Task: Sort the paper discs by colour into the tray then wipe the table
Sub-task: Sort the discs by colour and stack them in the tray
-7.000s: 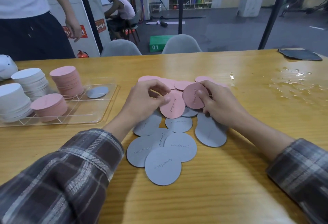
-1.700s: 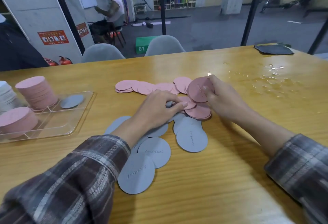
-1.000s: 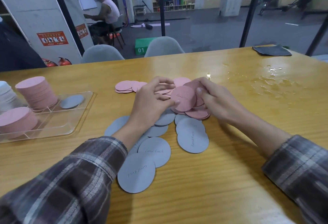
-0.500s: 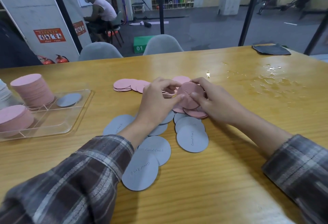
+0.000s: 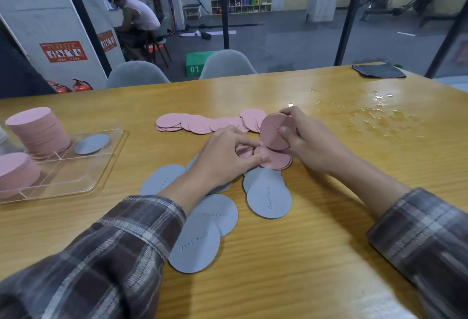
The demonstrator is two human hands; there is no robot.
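Pink-gathering step: right hand (image 5: 307, 145) grips a pink stack (image 5: 274, 130) on edge, left hand (image 5: 225, 160) pinches at loose pink discs (image 5: 277, 161) flat on the worktop (image 5: 304, 242); next, probably, add them to the stack and carry it to the tray (image 5: 76, 172) at far left, grey discs (image 5: 269, 198) after.

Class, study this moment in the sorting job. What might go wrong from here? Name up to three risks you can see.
1. The spilled water lies just beyond the right hand; paper discs pushed that way may get wet.
2. The bundle of pink discs stands on edge in that hand's grip and may slip and scatter.
3. The loose pink discs at the left hand overlap grey discs; a grey one may get gathered too.
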